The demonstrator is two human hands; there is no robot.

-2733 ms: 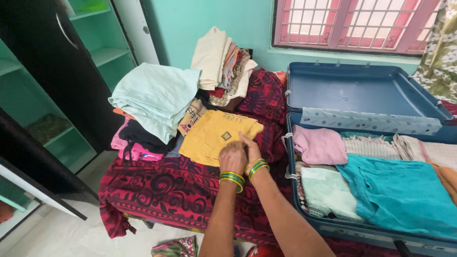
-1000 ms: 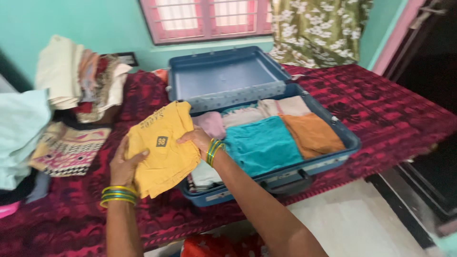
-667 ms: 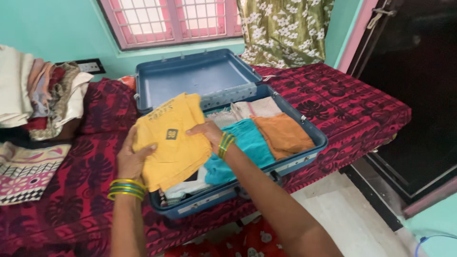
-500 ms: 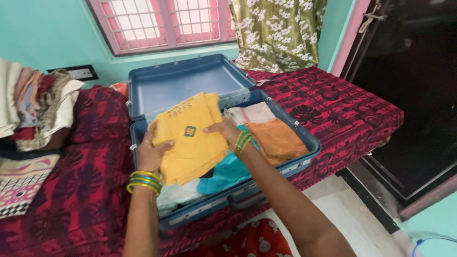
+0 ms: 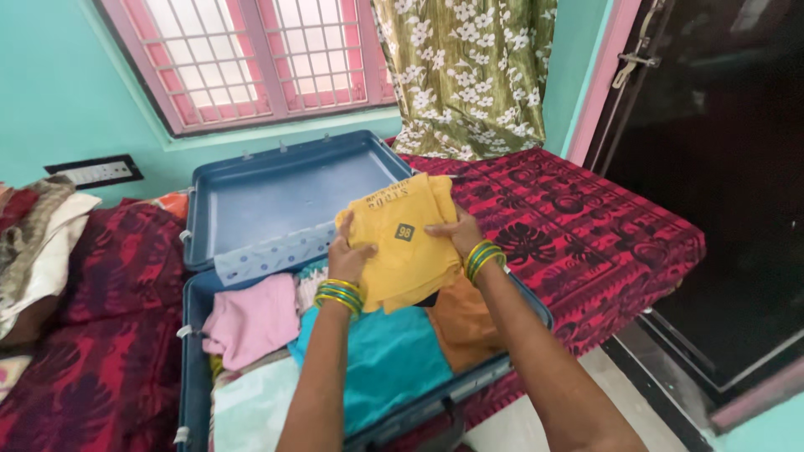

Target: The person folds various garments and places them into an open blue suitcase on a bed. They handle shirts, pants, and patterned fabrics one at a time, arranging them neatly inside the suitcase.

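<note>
This is looking like a bedroom in a home. A bed [image 5: 603, 226] is wearing a red patterned cover, and an open blue suitcase [image 5: 276, 188] is lying on it with folded clothes [image 5: 251, 322] inside. A flowered green curtain [image 5: 465, 71] is hanging beside a pink barred window [image 5: 251, 54] in turquoise walls.

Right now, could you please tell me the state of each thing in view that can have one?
Suitcase: open, lid propped back.
Yellow garment: folded, held over the suitcase.
Left hand: gripping the garment's left edge.
Right hand: gripping its right edge.
Pink garment: folded, packed.
Teal garment: folded, packed.
Window: shut.
</note>
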